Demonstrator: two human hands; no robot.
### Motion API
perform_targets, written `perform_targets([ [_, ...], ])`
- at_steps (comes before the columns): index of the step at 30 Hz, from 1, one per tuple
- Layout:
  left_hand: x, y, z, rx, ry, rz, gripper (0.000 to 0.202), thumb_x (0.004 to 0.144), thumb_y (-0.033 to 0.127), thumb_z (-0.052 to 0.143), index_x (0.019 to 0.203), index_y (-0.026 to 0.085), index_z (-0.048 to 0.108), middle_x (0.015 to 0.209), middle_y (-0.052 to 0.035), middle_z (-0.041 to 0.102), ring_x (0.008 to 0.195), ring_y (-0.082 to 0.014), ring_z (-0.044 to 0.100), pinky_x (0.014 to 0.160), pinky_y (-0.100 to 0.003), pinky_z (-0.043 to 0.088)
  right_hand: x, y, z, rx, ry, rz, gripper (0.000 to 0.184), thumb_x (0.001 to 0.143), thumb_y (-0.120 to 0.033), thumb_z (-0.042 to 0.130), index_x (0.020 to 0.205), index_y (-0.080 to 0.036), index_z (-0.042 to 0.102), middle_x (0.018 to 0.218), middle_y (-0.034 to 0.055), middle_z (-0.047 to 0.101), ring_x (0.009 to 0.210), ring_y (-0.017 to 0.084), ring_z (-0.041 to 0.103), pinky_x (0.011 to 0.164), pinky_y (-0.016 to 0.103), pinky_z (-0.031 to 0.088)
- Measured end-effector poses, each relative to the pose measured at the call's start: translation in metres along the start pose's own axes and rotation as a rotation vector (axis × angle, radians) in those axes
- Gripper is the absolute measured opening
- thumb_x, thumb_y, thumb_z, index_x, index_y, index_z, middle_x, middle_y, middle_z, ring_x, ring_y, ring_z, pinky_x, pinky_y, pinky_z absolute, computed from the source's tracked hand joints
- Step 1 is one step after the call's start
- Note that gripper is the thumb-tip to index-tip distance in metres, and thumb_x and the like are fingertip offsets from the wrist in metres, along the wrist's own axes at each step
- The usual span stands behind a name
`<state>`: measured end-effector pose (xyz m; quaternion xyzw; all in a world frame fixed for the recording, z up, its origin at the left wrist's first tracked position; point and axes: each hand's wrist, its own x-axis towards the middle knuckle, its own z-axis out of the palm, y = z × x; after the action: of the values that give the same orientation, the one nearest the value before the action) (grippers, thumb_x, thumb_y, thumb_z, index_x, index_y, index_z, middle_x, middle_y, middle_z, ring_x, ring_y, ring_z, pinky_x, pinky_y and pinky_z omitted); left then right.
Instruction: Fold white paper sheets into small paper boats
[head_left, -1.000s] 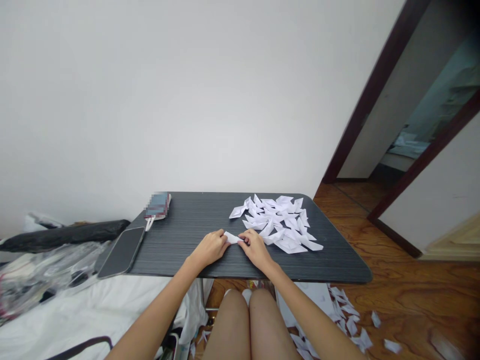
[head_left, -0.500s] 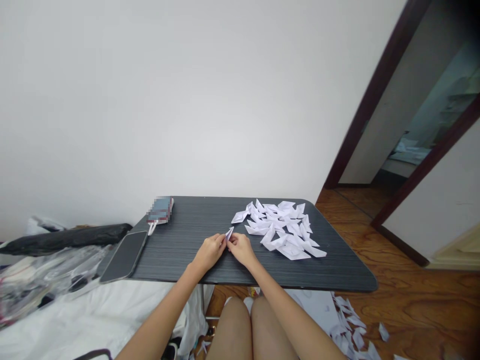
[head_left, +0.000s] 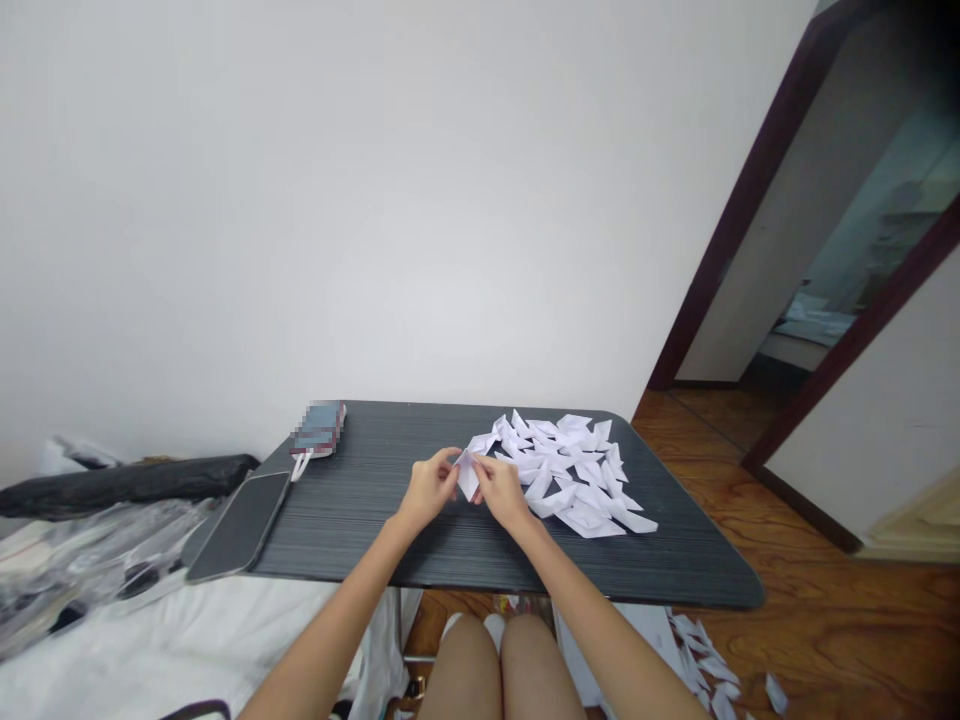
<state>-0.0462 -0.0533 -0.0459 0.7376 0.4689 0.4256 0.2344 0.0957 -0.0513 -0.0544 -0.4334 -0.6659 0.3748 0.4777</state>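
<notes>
Both my hands hold a small folded white paper piece lifted just above the dark table. My left hand pinches its left side. My right hand pinches its right side, fingers closed on the paper. A heap of several finished white paper boats lies on the table just right of my hands.
A dark phone lies at the table's left edge, and a small blurred box sits at the back left. Black and clear bags lie left of the table. Paper scraps litter the wooden floor at right. My knees are under the table.
The paper was pressed flat on the table; both hands have lifted it and turned it upright, now opening it between the fingers. The view shifted slightly down.
</notes>
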Motion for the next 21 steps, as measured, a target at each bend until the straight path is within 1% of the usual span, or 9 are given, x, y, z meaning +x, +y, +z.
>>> perform_targets([
  [2,0.006,0.001,-0.003,-0.293,-0.062,-0.049,0.029,0.075,0.028,0.049,0.100,0.012,0.053,0.062,-0.0017,0.061,0.050,-0.0138,0.060,0.055,-0.025,0.048,0.006,0.003,-0.012,0.170,-0.049,0.021,0.034,0.075,-0.031,0.046,0.102,-0.016,0.061,0.067,0.0039,0.064,0.044,0.013,0.057,0.042,0.024,0.044],
  [3,0.009,0.001,-0.005,-0.413,-0.088,-0.066,0.029,0.073,0.028,0.052,0.097,0.012,0.055,0.066,-0.0028,0.063,0.054,-0.0148,0.061,0.058,-0.026,0.049,0.009,0.005,-0.018,0.247,-0.080,0.018,0.034,0.073,-0.030,0.049,0.101,-0.016,0.061,0.073,0.0045,0.065,0.048,0.013,0.058,0.046,0.025,0.046],
  [5,0.014,0.000,-0.005,-0.585,-0.106,-0.105,0.027,0.069,0.027,0.057,0.090,0.011,0.059,0.070,-0.0048,0.065,0.061,-0.0163,0.062,0.063,-0.029,0.049,0.013,0.008,-0.030,0.329,-0.125,0.009,0.032,0.070,-0.025,0.052,0.098,-0.015,0.063,0.073,0.0037,0.066,0.054,0.012,0.058,0.055,0.027,0.047],
  [7,0.018,-0.002,-0.002,-0.684,-0.083,-0.147,0.023,0.066,0.025,0.060,0.081,0.009,0.063,0.068,-0.0054,0.065,0.061,-0.0162,0.062,0.064,-0.029,0.049,0.016,0.010,-0.040,0.346,-0.141,0.003,0.029,0.068,-0.022,0.053,0.094,-0.015,0.065,0.069,0.0030,0.066,0.057,0.011,0.057,0.060,0.027,0.046],
  [10,0.022,-0.006,0.007,-0.722,-0.045,-0.191,0.020,0.066,0.028,0.059,0.069,0.008,0.061,0.059,-0.0041,0.062,0.053,-0.0140,0.059,0.056,-0.027,0.048,0.019,0.012,-0.046,0.331,-0.150,-0.010,0.026,0.070,-0.025,0.053,0.088,-0.013,0.067,0.070,0.0044,0.065,0.059,0.011,0.056,0.062,0.027,0.045],
  [13,0.023,-0.009,0.017,-0.648,-0.016,-0.188,0.022,0.065,0.031,0.062,0.067,0.010,0.053,0.057,0.0005,0.057,0.047,-0.0099,0.055,0.048,-0.022,0.045,0.019,0.012,-0.041,0.301,-0.145,0.003,0.026,0.067,-0.028,0.058,0.087,-0.012,0.065,0.072,0.0046,0.064,0.058,0.011,0.057,0.060,0.027,0.046],
  [16,0.021,-0.009,0.022,-0.627,-0.008,-0.176,0.029,0.063,0.029,0.066,0.076,0.013,0.046,0.066,0.0025,0.057,0.049,-0.0081,0.055,0.047,-0.019,0.044,0.016,0.010,-0.032,0.329,-0.124,0.038,0.027,0.064,-0.027,0.061,0.087,-0.013,0.061,0.069,0.0021,0.062,0.056,0.011,0.058,0.056,0.025,0.046],
  [19,0.016,-0.007,0.019,-0.655,-0.085,-0.159,0.041,0.065,0.029,0.065,0.095,0.015,0.041,0.080,-0.0013,0.058,0.055,-0.0105,0.059,0.052,-0.023,0.049,0.014,0.007,-0.027,0.342,-0.103,0.041,0.033,0.066,-0.026,0.058,0.097,-0.017,0.052,0.065,-0.0017,0.060,0.053,0.010,0.057,0.053,0.023,0.046],
  [21,0.011,-0.005,0.017,-0.639,-0.128,-0.135,0.044,0.065,0.028,0.065,0.101,0.014,0.042,0.088,-0.0046,0.057,0.063,-0.0123,0.060,0.057,-0.026,0.050,0.015,0.005,-0.025,0.314,-0.079,0.030,0.033,0.067,-0.025,0.058,0.098,-0.017,0.051,0.066,-0.0016,0.059,0.057,0.011,0.058,0.056,0.023,0.046],
])
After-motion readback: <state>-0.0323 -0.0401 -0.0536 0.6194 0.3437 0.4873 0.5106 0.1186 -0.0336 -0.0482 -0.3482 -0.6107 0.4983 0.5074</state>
